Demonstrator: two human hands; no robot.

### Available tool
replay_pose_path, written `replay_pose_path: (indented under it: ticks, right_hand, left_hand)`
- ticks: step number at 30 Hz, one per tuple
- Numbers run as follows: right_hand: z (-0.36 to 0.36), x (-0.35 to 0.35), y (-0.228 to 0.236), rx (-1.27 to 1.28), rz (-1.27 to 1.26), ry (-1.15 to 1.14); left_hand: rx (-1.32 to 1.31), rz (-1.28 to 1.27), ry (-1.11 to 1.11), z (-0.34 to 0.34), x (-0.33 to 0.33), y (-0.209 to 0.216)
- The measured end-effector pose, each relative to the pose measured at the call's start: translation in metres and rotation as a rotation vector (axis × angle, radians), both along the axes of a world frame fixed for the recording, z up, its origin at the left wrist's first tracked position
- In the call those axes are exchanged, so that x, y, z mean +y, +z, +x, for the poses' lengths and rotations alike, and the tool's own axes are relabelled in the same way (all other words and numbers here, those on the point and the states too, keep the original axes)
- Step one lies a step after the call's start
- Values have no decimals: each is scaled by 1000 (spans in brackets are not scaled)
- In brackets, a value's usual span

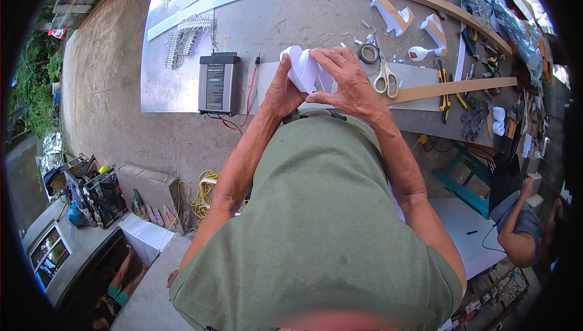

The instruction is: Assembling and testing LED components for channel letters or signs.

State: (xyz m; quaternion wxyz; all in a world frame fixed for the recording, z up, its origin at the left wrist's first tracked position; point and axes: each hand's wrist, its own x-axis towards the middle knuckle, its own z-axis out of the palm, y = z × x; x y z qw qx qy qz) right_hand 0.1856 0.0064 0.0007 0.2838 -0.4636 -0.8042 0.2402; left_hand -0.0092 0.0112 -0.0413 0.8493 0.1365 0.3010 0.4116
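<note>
White curled sheet (302, 70), hollow within, is held by left hand (282, 92) and right hand (350, 84).

Single head-worn view, wide fisheye — facing steeply down past wearer's front. Green shirt (316, 191) closest, filling lower middle. Left hand (282, 92) and right hand (351, 82) farther from lens, at near edge of worktop (261, 33) — worktop runs off top.
</note>
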Motion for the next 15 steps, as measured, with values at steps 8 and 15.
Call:
replay_pose_path:
  ticks: [8,15]
  right_hand:
    - [-2,-5,-1,35,-10,-52]
    - [-7,-11,4,55,18,-96]
  left_hand:
    - [0,29,-34,0,0,0]
    - [-84,109,-51,-2,4,-7]
